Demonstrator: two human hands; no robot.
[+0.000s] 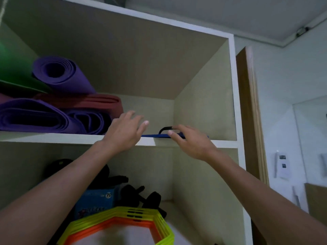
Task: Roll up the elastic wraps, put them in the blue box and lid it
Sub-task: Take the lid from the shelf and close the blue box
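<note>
Both hands reach up to the upper shelf [53,137] of a cupboard. The blue box [155,136] sits on that shelf, only its blue top edge and a black handle [165,129] showing above the shelf's front lip. The right hand [190,141] lies against the box by the handle, fingers loosely bent; whether it grips cannot be told. The left hand [124,132] hovers left of the box, fingers spread, holding nothing. Rolled mats [58,110] lie further left of the box.
</note>
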